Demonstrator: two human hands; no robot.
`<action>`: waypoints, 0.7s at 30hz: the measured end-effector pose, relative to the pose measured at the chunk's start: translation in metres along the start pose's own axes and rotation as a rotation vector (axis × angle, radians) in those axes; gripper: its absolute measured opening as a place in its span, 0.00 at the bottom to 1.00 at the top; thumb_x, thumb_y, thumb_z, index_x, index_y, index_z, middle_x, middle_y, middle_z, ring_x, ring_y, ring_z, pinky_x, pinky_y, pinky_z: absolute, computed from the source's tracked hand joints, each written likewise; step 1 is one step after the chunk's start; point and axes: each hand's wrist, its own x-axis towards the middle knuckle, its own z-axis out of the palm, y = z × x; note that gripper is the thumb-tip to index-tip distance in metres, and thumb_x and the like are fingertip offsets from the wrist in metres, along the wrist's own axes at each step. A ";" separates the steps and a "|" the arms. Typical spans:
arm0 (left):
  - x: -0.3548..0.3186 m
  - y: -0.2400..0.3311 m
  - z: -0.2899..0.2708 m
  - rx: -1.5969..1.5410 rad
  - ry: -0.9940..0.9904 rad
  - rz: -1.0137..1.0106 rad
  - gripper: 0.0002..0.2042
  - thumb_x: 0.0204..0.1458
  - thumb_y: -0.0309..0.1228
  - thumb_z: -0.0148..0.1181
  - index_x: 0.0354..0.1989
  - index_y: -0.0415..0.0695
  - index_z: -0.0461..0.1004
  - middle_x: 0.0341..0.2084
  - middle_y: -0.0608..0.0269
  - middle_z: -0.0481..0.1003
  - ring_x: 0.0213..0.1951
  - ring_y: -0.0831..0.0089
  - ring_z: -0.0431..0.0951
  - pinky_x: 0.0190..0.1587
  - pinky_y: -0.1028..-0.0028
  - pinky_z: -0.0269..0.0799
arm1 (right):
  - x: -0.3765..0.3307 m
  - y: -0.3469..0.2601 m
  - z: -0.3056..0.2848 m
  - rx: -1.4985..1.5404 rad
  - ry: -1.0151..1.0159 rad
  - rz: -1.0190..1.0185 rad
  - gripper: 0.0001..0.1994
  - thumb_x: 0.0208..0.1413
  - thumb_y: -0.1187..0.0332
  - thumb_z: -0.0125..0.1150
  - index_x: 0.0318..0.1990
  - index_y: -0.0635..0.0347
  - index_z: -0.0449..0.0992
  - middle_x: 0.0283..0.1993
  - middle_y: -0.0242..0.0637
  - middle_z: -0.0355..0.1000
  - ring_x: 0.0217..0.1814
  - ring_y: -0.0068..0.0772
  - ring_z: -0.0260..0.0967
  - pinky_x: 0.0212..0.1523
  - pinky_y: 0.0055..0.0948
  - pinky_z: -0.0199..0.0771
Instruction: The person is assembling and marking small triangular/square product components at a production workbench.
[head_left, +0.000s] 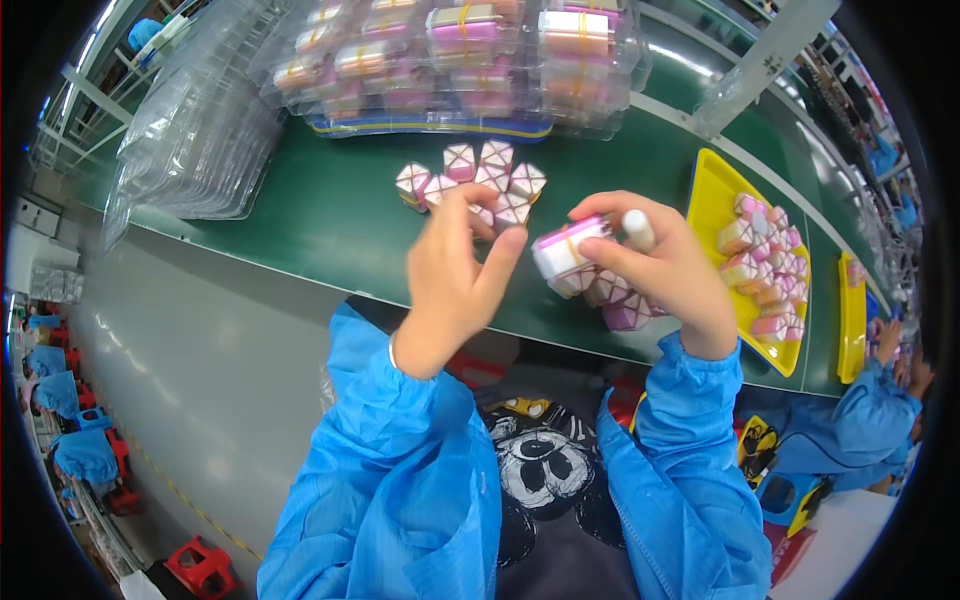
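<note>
My right hand [672, 268] is closed around a small pink-and-white block-shaped pack [562, 250] with a yellow band, tilted above the table. A white cylinder with a rounded end [638, 230], like a capped marker, sticks up between the same hand's fingers. My left hand [452, 270] has its thumb and fingers apart, with the fingertips over the near side of a group of similar packs [492, 178] standing on end. Nothing shows in its grasp, though some fingertips are hidden. More packs [625, 308] stand beneath my right hand, partly covered by it.
Clear plastic trays of banded packs [470, 60] are stacked at the back on a blue tray [430, 128]. Empty clear trays [200, 140] stand stacked at left. A yellow tray [708, 190] of packs lies right on the green table [330, 225]. A co-worker's blue sleeve [865, 415] is far right.
</note>
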 end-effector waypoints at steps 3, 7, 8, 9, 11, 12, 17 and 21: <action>0.010 -0.025 -0.003 0.598 0.051 0.262 0.18 0.48 0.39 0.67 0.46 0.45 0.74 0.51 0.60 0.71 0.55 0.56 0.68 0.56 0.60 0.61 | -0.005 0.006 -0.023 0.041 0.022 0.029 0.16 0.54 0.75 0.65 0.51 0.60 0.74 0.47 0.30 0.72 0.45 0.18 0.69 0.45 0.22 0.72; 0.008 -0.039 0.005 0.606 -0.006 0.280 0.22 0.47 0.41 0.69 0.50 0.51 0.75 0.57 0.60 0.68 0.62 0.53 0.61 0.62 0.54 0.52 | 0.004 0.028 -0.037 -0.222 0.140 -0.104 0.20 0.52 0.78 0.62 0.54 0.57 0.72 0.49 0.34 0.72 0.48 0.29 0.71 0.48 0.26 0.72; 0.007 -0.039 0.006 0.605 -0.019 0.289 0.22 0.46 0.42 0.69 0.51 0.52 0.75 0.57 0.60 0.67 0.62 0.51 0.60 0.63 0.53 0.51 | 0.007 0.032 -0.039 -0.300 0.180 -0.111 0.20 0.52 0.79 0.61 0.54 0.57 0.72 0.49 0.36 0.72 0.49 0.33 0.72 0.49 0.28 0.72; 0.007 -0.039 0.007 0.605 -0.031 0.298 0.23 0.46 0.42 0.69 0.52 0.53 0.75 0.57 0.60 0.67 0.62 0.50 0.60 0.63 0.52 0.50 | 0.010 0.035 -0.040 -0.378 0.219 -0.118 0.20 0.51 0.80 0.60 0.54 0.57 0.72 0.49 0.38 0.72 0.50 0.38 0.73 0.50 0.29 0.72; 0.006 -0.045 0.010 0.618 -0.007 0.315 0.24 0.44 0.42 0.71 0.52 0.55 0.75 0.58 0.61 0.67 0.63 0.49 0.60 0.64 0.51 0.49 | 0.017 0.038 -0.041 -0.509 0.213 -0.127 0.20 0.51 0.80 0.58 0.53 0.56 0.73 0.51 0.42 0.71 0.52 0.46 0.71 0.52 0.33 0.72; 0.005 -0.046 0.010 0.630 0.005 0.321 0.25 0.43 0.42 0.72 0.52 0.55 0.76 0.58 0.62 0.67 0.63 0.49 0.60 0.64 0.51 0.49 | 0.020 0.039 -0.041 -0.575 0.209 -0.132 0.20 0.51 0.80 0.57 0.53 0.56 0.73 0.52 0.44 0.70 0.52 0.50 0.71 0.53 0.34 0.71; 0.007 -0.045 0.007 0.585 0.006 0.382 0.23 0.39 0.41 0.74 0.46 0.55 0.77 0.59 0.64 0.67 0.63 0.52 0.60 0.64 0.50 0.49 | 0.023 0.055 -0.045 -0.754 0.135 -0.150 0.20 0.52 0.78 0.55 0.54 0.57 0.74 0.54 0.44 0.69 0.53 0.51 0.71 0.52 0.35 0.72; -0.002 -0.030 0.001 0.461 -0.012 0.394 0.21 0.35 0.38 0.76 0.38 0.51 0.75 0.53 0.66 0.73 0.61 0.56 0.64 0.64 0.52 0.49 | 0.011 0.018 -0.028 -0.551 0.354 -0.256 0.17 0.57 0.74 0.57 0.54 0.56 0.74 0.53 0.43 0.70 0.53 0.45 0.71 0.51 0.33 0.71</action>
